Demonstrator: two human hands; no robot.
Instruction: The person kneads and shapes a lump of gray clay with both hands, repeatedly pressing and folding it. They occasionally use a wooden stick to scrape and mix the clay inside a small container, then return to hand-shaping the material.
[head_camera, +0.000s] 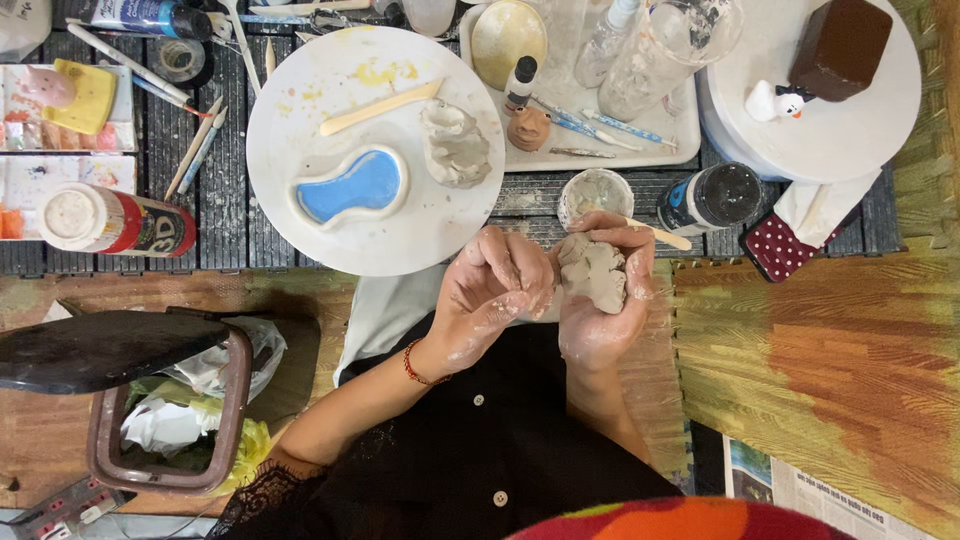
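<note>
Right hand (600, 300) cups a grey clay lump (592, 272) while left hand (490, 290) fingers pinch its edge; shaping seems underway, needing gentle, even pressure next.

The view is bright and evenly lit from overhead, with warm, saturated colour. The white plate (300, 90) and the round stand (880, 130) come close to washing out, yet surface marks still show on both. Shadows are soft and short: a faint one falls beneath the hands onto the black shirt (480, 440), which holds little detail. Dull glare sits on the dark bin lid (100, 350) and on the black jar top (730, 192). Focus is sharp across the middle; the clay (592, 272) shows crisp creases. The bottom edge turns soft, where a red blur (670, 520) sits too close to the lens. Straight slats bend slightly near the corners
</note>
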